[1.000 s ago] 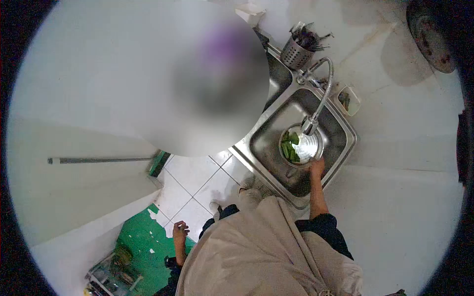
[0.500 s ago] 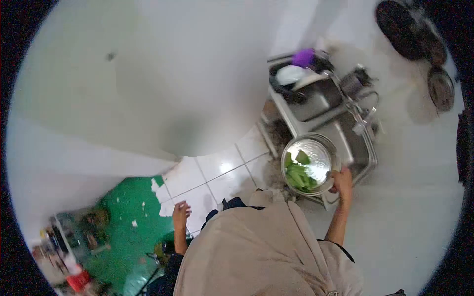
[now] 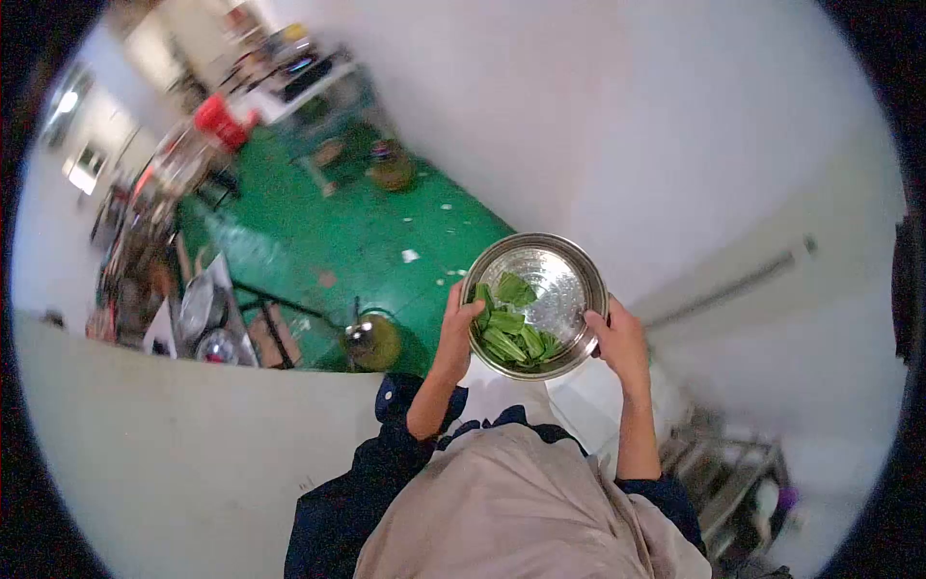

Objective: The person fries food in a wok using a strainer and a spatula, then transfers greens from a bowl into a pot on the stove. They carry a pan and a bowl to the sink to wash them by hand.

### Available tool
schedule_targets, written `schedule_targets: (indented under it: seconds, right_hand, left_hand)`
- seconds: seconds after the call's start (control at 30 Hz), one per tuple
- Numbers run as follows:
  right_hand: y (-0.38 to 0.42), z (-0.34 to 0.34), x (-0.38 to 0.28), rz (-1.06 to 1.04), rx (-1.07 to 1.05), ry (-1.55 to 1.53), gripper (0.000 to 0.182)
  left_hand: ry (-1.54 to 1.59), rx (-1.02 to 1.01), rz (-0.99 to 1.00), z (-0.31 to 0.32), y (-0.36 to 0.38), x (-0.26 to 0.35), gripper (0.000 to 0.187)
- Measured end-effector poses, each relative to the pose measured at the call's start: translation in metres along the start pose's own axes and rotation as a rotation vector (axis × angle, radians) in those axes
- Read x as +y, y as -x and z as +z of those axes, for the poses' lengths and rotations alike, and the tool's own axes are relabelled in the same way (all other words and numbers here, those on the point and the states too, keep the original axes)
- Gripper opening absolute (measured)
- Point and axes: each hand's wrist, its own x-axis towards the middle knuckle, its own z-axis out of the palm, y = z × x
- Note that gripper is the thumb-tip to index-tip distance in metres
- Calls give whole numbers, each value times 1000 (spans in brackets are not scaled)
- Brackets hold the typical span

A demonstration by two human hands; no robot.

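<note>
A round, shiny metal bowl (image 3: 558,282) is held out in front of my body, tipped so that its inside shows. Pieces of cut green leafy vegetable (image 3: 513,333) lie along its lower left side. My left hand (image 3: 458,331) grips the left rim, its thumb over the edge. On the right rim my right hand (image 3: 620,338) has its thumb inside and the other fingers behind, mostly hidden.
Green floor (image 3: 386,251) with white scraps stretches ahead. A round yellowish container (image 3: 371,343) stands on it. At the left are metal pots (image 3: 203,304) and a red container (image 3: 222,123). White walls flank both sides. A metal rack (image 3: 728,482) sits lower right.
My body has turned left, away from the sink toward the green floor. The bowl came along in my right hand, and my formerly free left hand has taken hold of its left rim.
</note>
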Motion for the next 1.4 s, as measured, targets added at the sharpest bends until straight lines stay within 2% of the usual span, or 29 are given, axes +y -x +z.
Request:
schedule_targets:
  seconds: [0.03,0.13,0.2,0.23,0.27,0.3,0.4,0.43,0.5,0.6,0.63,0.73,0.77,0.87,0.9,1.0,1.03,1.13,1.17,1.27,1.3,1.4]
  right_hand:
    - [-28,26,-16,-118,75,207,38]
    - [-101,99,-72,-587,375,279,40]
    - [-146,149,-113,-830,111,178,37]
    - [-162,172,-142,-891,-111,93,36]
    - [-189,197,-162,-996,-283,111,30]
    - [-189,220,-173,-1049,-414,117,32]
    - [-262,329,-212,-1374,-446,223,35]
    - [-278,352,-226,-1449,-531,230,35]
    - [-302,398,-254,-1602,-687,245,35]
    - [-338,461,-300,-1664,-997,229,29]
    - [-358,492,-312,-1742,-1047,190,28]
    - [-398,554,-378,-1701,-1172,516,26]
    - [-415,586,-399,-1711,-1168,637,28]
    - [-455,645,-480,-1774,-845,550,33]
    - [-468,663,-507,-1698,-846,570,42]
    - [-497,721,-581,-1370,-911,555,50]
    - [-507,743,-604,-1369,-925,576,53]
    - [-550,846,-641,-1335,-946,523,56]
    - [-565,870,-663,-1298,-1001,520,50]
    - [-611,956,-724,-1285,-1042,409,48]
    - [-629,984,-749,-1353,-1065,382,45]
    - [-683,1055,-829,-1551,-1150,329,44]
  left_hand:
    - [37,110,40,-22,-15,6,46]
    - [70,334,135,-84,-63,27,47]
    - [141,440,196,-105,-87,57,53]
    - [141,468,227,-116,-102,69,54]
    - [134,507,253,-124,-121,81,55]
    - [131,540,270,-127,-115,88,56]
    - [152,649,337,-182,-174,109,54]
    - [218,730,347,-209,-194,111,56]
    - [223,766,413,-266,-220,129,53]
    - [301,801,443,-334,-243,169,56]
    - [336,807,441,-358,-254,184,59]
    - [302,1016,500,-463,-306,188,47]
    - [240,1081,533,-474,-322,221,48]
    - [174,1138,585,-537,-365,307,53]
    - [114,1144,590,-564,-378,327,59]
    - [17,1162,687,-620,-417,401,62]
    - [-31,1224,668,-638,-432,423,60]
    - [100,1341,715,-725,-496,455,58]
    - [16,1361,687,-731,-515,488,57]
    - [51,1305,760,-829,-575,525,58]
    - [64,1238,772,-849,-591,550,57]
    - [55,1285,761,-918,-648,612,57]
